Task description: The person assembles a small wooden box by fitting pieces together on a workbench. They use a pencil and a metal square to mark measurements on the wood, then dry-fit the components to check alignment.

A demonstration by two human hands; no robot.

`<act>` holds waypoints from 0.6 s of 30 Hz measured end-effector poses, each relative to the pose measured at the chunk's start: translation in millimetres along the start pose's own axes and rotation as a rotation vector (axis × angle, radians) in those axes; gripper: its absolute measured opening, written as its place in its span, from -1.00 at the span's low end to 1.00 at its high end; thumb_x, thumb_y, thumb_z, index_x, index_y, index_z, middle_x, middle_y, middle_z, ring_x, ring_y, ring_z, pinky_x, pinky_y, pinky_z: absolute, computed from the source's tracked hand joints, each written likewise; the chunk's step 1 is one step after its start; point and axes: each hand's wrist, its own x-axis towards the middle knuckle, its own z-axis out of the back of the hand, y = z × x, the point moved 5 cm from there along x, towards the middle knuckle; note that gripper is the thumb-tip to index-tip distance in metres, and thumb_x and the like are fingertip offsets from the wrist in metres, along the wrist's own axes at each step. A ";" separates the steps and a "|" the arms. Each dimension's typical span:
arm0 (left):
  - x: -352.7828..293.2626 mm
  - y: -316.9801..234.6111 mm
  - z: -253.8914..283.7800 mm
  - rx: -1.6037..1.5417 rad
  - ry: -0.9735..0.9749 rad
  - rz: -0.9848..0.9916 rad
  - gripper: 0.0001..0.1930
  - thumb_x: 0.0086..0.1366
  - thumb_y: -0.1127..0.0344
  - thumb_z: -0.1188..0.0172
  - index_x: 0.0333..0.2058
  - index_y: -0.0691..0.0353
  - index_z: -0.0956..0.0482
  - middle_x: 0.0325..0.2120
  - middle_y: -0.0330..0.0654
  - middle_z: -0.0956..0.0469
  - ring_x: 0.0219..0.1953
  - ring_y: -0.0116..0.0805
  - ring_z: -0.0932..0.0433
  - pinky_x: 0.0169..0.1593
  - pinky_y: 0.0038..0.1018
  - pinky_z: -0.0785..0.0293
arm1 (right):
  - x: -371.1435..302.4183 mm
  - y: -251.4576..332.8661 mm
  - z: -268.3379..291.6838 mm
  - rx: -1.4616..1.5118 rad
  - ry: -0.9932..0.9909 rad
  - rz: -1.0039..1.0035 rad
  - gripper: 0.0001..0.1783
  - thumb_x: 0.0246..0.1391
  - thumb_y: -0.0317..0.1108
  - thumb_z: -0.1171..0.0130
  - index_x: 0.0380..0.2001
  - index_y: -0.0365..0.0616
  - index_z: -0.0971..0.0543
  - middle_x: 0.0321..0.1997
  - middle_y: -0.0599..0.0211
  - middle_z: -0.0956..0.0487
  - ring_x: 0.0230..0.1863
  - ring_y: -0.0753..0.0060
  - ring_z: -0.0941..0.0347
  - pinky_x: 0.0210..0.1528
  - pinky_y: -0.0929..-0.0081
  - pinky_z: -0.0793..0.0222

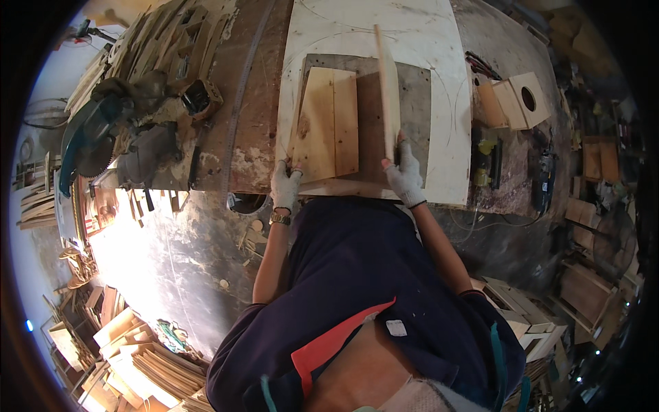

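My left hand (285,184), in a pale work glove with fingertips bare, is closed on the near end of a thin board (298,113) seen nearly edge-on. My right hand (406,177), gloved the same way, grips the near end of another wooden board (388,89), tilted up on its edge. Between them lies a light wooden panel (328,123) with a dark seam running along it. A narrow wooden strip (350,188) crosses the near side. Beneath all this is a dark rectangular area (416,103) within a large white sheet (449,89).
A circular saw (96,147) stands on the bench at left, near a long metal ruler (240,89) and stacked wood strips (154,41). On the right sit a wooden box with a round hole (525,99), a yellow-and-black tool (487,158) and a blue tool (546,180).
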 end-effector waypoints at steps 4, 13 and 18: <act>-0.6 -8.1 1.2 0.000 0.027 0.061 -0.46 0.43 0.11 -0.38 0.21 0.39 -0.55 -0.24 -0.04 -0.67 -0.24 -0.29 -0.62 -0.11 -0.33 -0.54 | -4.5 -33.7 27.9 -0.076 -0.323 0.176 -0.19 0.18 -0.33 -0.35 0.48 -0.17 -0.35 0.07 -0.28 -0.70 0.06 -0.23 -0.71 0.03 0.10 -0.59; -6.7 -44.0 15.6 0.102 0.037 0.091 -0.49 0.28 0.13 -0.51 0.06 0.35 -0.61 -0.23 0.01 -0.68 -0.21 -0.11 -0.65 -0.09 -0.22 -0.55 | -3.7 -46.9 52.2 -0.423 -0.542 -0.024 -0.23 0.16 -0.14 -0.40 0.36 -0.25 -0.43 -0.13 -0.25 -0.73 -0.14 -0.35 -0.72 -0.14 -0.10 -0.61; -10.6 -103.8 42.1 0.290 -0.080 -0.112 -0.61 0.21 0.17 -0.53 -0.18 0.32 -0.61 -0.42 -0.11 -0.52 -0.39 -0.23 -0.51 -0.28 -0.28 -0.42 | -15.5 -26.2 35.4 -0.449 -0.501 -0.019 -0.37 0.17 -0.17 -0.37 0.21 -0.24 -0.46 -0.22 -0.25 -0.70 -0.22 -0.40 -0.69 -0.23 -0.17 -0.57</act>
